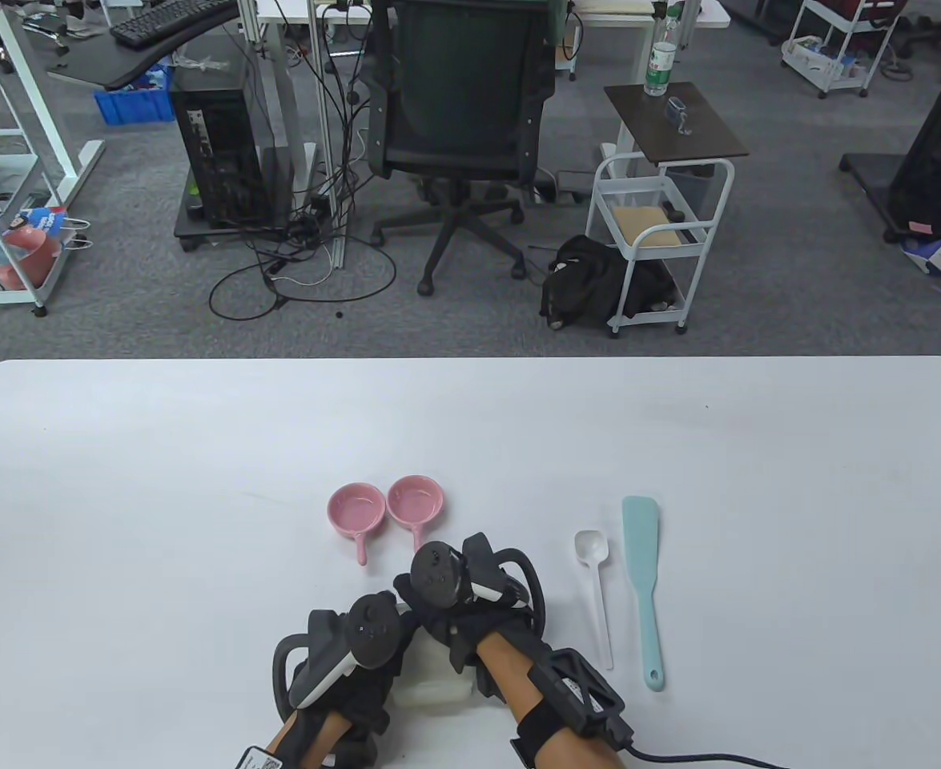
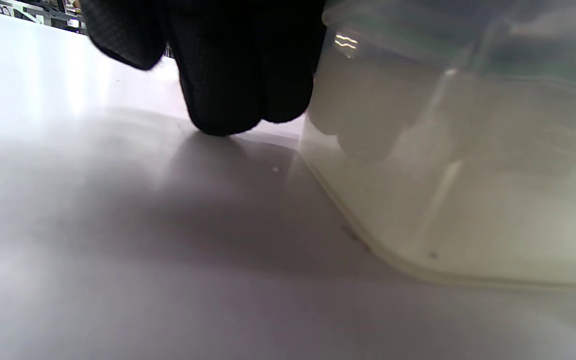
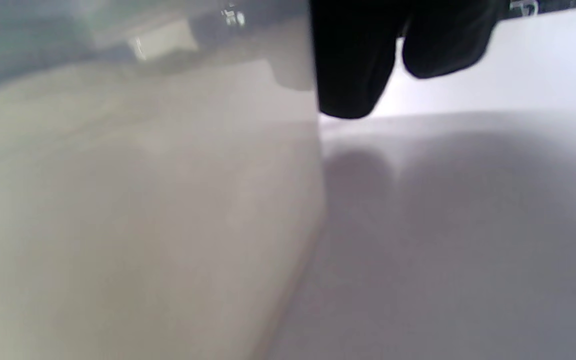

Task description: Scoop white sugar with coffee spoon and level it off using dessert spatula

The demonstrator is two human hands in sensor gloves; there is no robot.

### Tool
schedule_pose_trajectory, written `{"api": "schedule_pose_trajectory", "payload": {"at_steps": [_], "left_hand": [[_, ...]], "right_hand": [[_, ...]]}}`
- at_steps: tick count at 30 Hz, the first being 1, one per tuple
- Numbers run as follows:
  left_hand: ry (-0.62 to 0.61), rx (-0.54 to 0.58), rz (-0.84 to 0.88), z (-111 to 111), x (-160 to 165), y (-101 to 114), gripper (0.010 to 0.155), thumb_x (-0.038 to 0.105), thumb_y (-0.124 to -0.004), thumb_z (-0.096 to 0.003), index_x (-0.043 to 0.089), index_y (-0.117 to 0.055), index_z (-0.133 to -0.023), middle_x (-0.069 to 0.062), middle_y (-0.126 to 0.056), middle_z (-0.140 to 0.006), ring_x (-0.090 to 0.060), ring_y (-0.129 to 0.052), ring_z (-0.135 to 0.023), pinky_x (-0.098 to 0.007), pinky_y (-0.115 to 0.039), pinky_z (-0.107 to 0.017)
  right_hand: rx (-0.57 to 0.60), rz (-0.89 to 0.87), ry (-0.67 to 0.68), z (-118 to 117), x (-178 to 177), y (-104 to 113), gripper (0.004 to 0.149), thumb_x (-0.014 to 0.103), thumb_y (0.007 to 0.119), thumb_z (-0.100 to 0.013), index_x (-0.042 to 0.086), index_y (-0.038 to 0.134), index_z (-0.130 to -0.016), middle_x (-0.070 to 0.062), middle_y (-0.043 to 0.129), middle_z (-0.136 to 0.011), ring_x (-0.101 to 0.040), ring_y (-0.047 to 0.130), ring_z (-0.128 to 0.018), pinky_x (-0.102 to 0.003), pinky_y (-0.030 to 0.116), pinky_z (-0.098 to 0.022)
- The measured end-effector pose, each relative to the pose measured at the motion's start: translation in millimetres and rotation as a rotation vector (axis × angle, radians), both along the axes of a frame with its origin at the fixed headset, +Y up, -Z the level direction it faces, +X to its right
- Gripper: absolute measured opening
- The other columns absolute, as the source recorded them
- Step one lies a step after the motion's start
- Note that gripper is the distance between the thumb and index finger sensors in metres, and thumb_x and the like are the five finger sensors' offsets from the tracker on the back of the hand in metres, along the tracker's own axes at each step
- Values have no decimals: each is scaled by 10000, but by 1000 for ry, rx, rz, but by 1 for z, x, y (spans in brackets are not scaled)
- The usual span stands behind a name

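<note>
**Both hands at the sugar container, tools waiting**

You are bringing both hands together at the bottom centre of the table view, around a translucent container (image 1: 438,681) that appears to hold the white sugar (image 2: 468,210). Your left hand (image 1: 350,649) is sitting at its left side and your right hand (image 1: 470,593) at its right and top, probably to steady it or work the lid; whether a lid is on is not clear. In both wrist views gloved fingers (image 2: 238,75) are hanging just beside the wall, but I cannot tell whether either grip is clamped on it or merely resting.

The coffee spoon (image 1: 596,589) and the dessert spatula (image 1: 643,581) are lying untouched side by side on the tabletop (image 1: 118,481), right of your hands, handles pointing toward you for an easy pick-up. Two pink dishes (image 1: 386,509) are sitting above your hands.
</note>
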State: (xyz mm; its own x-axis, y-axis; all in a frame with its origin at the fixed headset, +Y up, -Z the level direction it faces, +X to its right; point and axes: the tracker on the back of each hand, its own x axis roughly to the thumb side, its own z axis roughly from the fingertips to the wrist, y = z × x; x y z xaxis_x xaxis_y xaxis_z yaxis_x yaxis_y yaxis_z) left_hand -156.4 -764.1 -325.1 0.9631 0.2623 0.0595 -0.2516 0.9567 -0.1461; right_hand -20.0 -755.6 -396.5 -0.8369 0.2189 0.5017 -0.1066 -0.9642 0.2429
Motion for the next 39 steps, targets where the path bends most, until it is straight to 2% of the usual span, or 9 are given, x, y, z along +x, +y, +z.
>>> {"api": "schedule_pose_trajectory", "payload": {"at_steps": [5,10,12,15,17,21,27,33,39], "left_hand": [[4,-7,3,0,0,0,688,502,-479,-623,51,-641,-1116,-156,-891,-969,-379,-950,-865,-670,-628,-739],[10,-10,11,0,0,0,674,494,-474,-629,57,-641,-1115,-153,-891,-966,-376,-947,-866,-671,-627,-739],[14,-13,13,0,0,0,672,492,-473,-630,58,-640,-1115,-151,-889,-967,-377,-945,-869,-672,-625,-740],[18,-13,14,0,0,0,670,491,-473,-630,60,-642,-1115,-152,-888,-967,-375,-946,-869,-672,-625,-739],[21,-11,16,0,-1,0,668,490,-473,-630,62,-642,-1114,-150,-890,-966,-375,-945,-869,-671,-626,-739],[26,-10,18,0,-1,0,666,486,-473,-630,62,-645,-1113,-150,-892,-964,-373,-946,-869,-672,-626,-739],[20,-14,22,0,-1,0,663,482,-470,-629,62,-643,-1112,-147,-887,-965,-373,-940,-872,-670,-623,-742],[19,-16,24,0,-2,0,654,474,-464,-632,67,-643,-1112,-147,-887,-963,-371,-939,-873,-673,-621,-742],[20,-13,25,0,-2,0,654,477,-462,-632,72,-643,-1112,-143,-888,-963,-369,-941,-871,-672,-621,-743]], "right_hand": [[107,-88,59,19,12,11,507,410,523,-661,62,685,-994,-322,708,-1010,-494,780,-864,-745,614,-641],[-113,-144,79,37,34,22,590,345,576,-670,0,483,-1140,-340,630,-1072,-515,748,-899,-743,613,-651],[-198,-139,133,44,35,22,747,403,648,-665,-48,346,-1177,-385,458,-1150,-617,604,-968,-785,547,-656],[-260,16,262,55,33,21,1161,628,753,-578,-118,84,-1164,-447,180,-1171,-727,408,-990,-843,450,-654],[-210,133,306,60,27,18,1294,690,771,-521,-126,-19,-1139,-483,100,-1144,-741,373,-991,-853,438,-655],[-203,186,347,68,20,14,1354,739,771,-479,-65,-117,-1111,-548,-9,-1079,-799,297,-954,-865,415,-648],[13,391,384,80,9,1,1430,720,789,-472,-147,-207,-1020,-593,-28,-1019,-806,236,-936,-866,410,-643],[181,419,370,87,6,-2,1289,617,760,-560,-171,-137,-1047,-577,105,-1068,-768,373,-957,-841,456,-649],[59,148,371,76,23,5,1257,717,716,-537,-38,-102,-1121,-548,133,-1116,-767,376,-965,-864,453,-635]]}}
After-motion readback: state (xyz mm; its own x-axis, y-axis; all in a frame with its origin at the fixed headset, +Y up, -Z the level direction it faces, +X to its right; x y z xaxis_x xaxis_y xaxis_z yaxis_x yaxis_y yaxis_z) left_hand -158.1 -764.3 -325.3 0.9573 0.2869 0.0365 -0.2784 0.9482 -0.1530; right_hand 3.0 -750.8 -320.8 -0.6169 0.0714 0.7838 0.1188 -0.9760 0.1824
